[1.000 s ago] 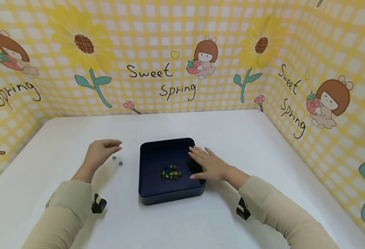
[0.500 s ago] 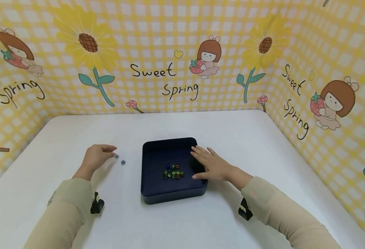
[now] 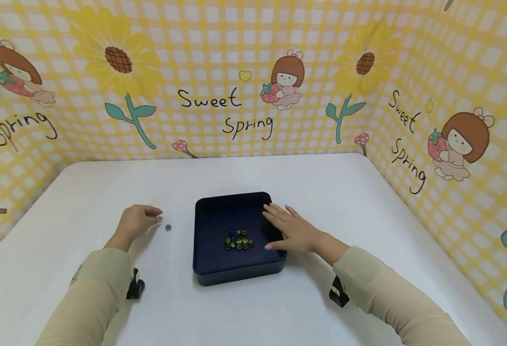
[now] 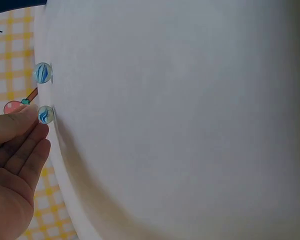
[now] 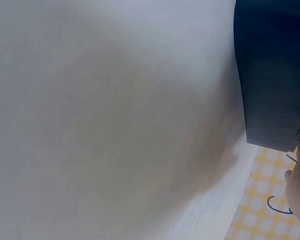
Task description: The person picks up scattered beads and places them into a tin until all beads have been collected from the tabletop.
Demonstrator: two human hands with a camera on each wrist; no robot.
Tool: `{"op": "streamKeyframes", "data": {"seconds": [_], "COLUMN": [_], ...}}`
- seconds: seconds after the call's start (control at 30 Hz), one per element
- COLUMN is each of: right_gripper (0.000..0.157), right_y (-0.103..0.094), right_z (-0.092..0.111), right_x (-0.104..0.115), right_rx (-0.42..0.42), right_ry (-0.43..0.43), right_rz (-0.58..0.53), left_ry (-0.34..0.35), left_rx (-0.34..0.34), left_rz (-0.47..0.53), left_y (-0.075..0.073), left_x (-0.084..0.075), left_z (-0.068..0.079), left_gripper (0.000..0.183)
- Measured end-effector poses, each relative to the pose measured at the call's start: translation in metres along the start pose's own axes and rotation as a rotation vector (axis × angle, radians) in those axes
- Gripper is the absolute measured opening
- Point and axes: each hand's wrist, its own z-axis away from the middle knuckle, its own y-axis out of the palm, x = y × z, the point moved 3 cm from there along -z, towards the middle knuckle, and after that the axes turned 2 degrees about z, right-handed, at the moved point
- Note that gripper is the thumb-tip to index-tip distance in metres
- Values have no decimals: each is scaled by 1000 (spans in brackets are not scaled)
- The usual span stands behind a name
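Observation:
In the head view my left hand [image 3: 134, 222] is low over the white table, left of a dark blue tray [image 3: 232, 275]. Its thumb and fingertips pinch a clear marble [image 4: 46, 114] with blue swirls, which still sits on the table. Just beyond it lies a second blue-swirled marble [image 4: 42, 73], untouched. The index fingertip is hidden behind the thumb in the left wrist view. My right hand [image 3: 294, 231] rests on the tray's right rim with straight, spread fingers. Inside the tray, a cluster of several coloured glass marbles [image 3: 238, 240] lies near the middle.
The white table [image 3: 323, 182] reaches back to a yellow checked cloth wall [image 3: 219, 57], with another wall [image 3: 461, 158] along the right. Small black devices hang under both sleeves, one by the left wrist [image 3: 135, 287] and one by the right [image 3: 338, 293].
My left hand has come down and slightly nearer, and its fingertips have closed in on the nearer loose marble. The right hand stays on the tray's rim, and the marbles look unmoved.

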Motion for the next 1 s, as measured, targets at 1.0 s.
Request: {"op": "streamKeyframes", "data": {"seconds": [1.0], "right_gripper": [90], "right_y": [0], "right_z": [0], "right_x": [-1], "right_rx": [-1], "right_ry": [-4], "right_rz": [-14], "left_ry": [52], "left_rx": [-62], "left_rz": [-19], "left_y": [-5], "left_x": [-5], "left_z": [1], "left_gripper": [18]}}
